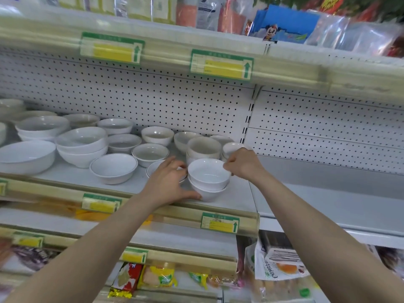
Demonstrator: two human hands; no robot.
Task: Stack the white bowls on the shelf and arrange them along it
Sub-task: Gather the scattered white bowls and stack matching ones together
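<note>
Two nested white bowls point(208, 179) sit between the hands — left hand point(168, 182) open against them, right hand point(242, 164) pinching the rim.

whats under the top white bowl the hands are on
The top bowl sits nested in another white bowl on the shelf. Only the lower bowl's rim and outer wall show; its inside is covered.
</note>
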